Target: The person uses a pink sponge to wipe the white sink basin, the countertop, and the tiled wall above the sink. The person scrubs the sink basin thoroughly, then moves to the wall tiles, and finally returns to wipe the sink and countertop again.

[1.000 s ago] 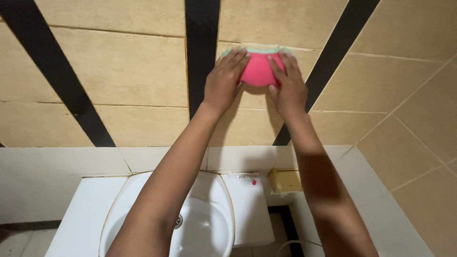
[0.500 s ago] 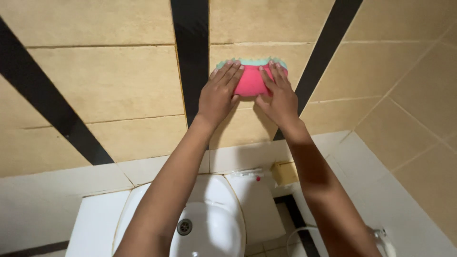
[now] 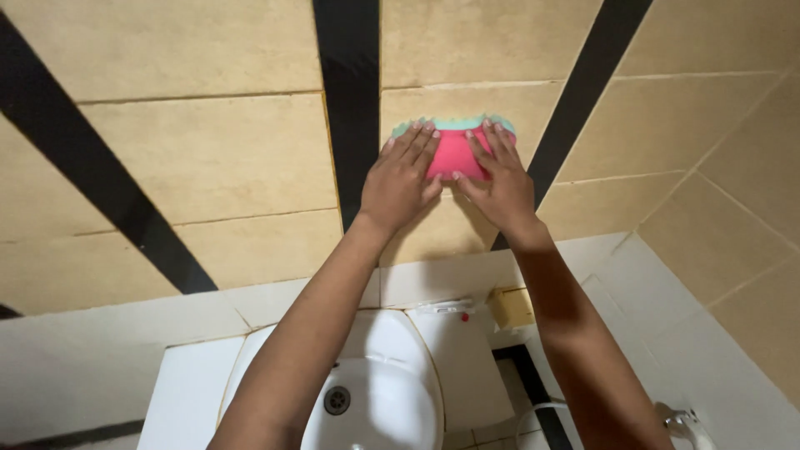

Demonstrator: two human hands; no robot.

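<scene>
A pink sponge with a wavy light-green edge (image 3: 454,150) is pressed flat against the beige tiled wall (image 3: 208,158). My left hand (image 3: 402,179) lies on the sponge's left part, fingers spread. My right hand (image 3: 493,177) covers its right part, fingers pointing up. Both palms push the sponge onto the tile, just right of a vertical black stripe (image 3: 348,108). Much of the sponge is hidden under my fingers.
A white washbasin (image 3: 379,392) with a round drain (image 3: 336,401) sits below my arms. A yellowish bar of soap (image 3: 510,307) rests on the white ledge (image 3: 125,350). A metal tap fitting (image 3: 685,421) shows at the lower right. Diagonal black stripes cross the wall.
The view has shifted, so the sponge and both hands now appear slightly lower and farther right on the wall. Both hands remain pressed on the sponge.
</scene>
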